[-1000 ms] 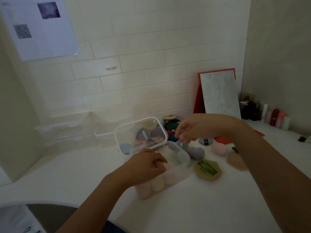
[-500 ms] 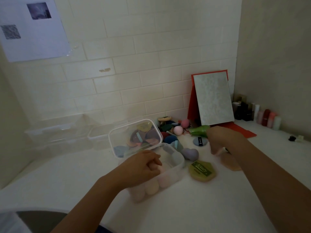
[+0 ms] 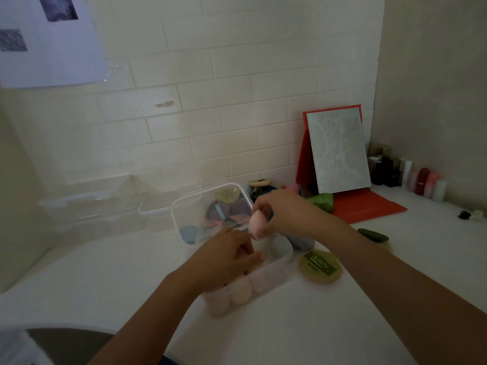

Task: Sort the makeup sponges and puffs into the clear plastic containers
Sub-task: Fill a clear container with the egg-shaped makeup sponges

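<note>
A clear plastic container [image 3: 274, 275] in front of me holds several pale pink and cream egg-shaped sponges [image 3: 239, 291]. My left hand [image 3: 224, 259] rests inside it, fingers curled on the sponges. My right hand [image 3: 279, 214] holds a pink egg-shaped sponge [image 3: 255, 225] just above the container's far end. Behind stands a second clear container [image 3: 181, 219] with several flat coloured puffs [image 3: 226, 209]. A green hexagonal puff [image 3: 320, 266] lies right of the near container. A grey-purple sponge [image 3: 300, 242] sits under my right wrist.
More sponges and puffs are piled at the wall [image 3: 261, 187]. A green sponge [image 3: 321, 201] lies on a red folder holding a mirror [image 3: 337, 151]. A dark green puff [image 3: 373, 235] lies at right. Small bottles [image 3: 421, 180] line the corner. Empty clear boxes [image 3: 87, 206] stand at left.
My right hand went right to the pile, took a pink sponge, and came back left over the near container. My left hand stayed in the container.
</note>
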Demonstrator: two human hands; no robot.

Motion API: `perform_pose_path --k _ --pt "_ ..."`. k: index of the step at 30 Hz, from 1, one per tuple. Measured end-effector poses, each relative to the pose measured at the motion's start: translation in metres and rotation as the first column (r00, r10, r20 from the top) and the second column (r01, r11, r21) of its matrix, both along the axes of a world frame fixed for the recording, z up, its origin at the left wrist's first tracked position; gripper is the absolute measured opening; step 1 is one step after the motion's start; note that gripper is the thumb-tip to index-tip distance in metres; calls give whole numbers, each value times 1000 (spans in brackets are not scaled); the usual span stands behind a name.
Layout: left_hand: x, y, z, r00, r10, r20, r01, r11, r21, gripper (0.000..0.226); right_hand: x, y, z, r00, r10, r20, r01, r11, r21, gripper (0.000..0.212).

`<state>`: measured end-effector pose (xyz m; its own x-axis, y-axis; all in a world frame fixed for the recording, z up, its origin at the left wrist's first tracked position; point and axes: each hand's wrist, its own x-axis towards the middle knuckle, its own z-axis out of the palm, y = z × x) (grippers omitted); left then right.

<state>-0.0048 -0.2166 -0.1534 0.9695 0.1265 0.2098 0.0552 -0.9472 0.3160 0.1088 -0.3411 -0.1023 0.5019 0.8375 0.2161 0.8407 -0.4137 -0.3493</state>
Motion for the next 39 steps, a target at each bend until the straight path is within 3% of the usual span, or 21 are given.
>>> perform_pose_path --k 5,10,17,21,25,28,35,39 --pt "-2 -3 2 1000 -24 -4 23 997 -74 12 -4 13 -17 988 11 154 17 984 -176 28" --pt "-1 -5 5 998 -46 -41 40 987 -154 12 -10 22 -30 948 -12 317 67 984 -164 23" --pt "2 -5 9 995 -8 -101 -9 986 -168 23 -7 22 -31 964 18 266 20 990 -140 21" --pt "-1 -2 8 996 -16 -89 8 996 -94 28 3 18 -22 982 58 179 -29 986 -164 34" --pt "-2 -1 6 997 -44 -71 32 987 -155 23 23 4 -6 1000 3 6 -3 998 66 17" --pt "-2 1 5 996 -32 -80 11 966 -258 19 45 -1 -4 992 -126 -28 129 969 211 21" --pt "-1 1 6 995 -22 -96 -3 965 -261 19 101 15 -32 965 -260 -40 258 965 -41 31" --pt "0 1 7 995 -16 -102 -10 968 -250 19 112 28 -39 940 -326 -103 328 945 6 23"
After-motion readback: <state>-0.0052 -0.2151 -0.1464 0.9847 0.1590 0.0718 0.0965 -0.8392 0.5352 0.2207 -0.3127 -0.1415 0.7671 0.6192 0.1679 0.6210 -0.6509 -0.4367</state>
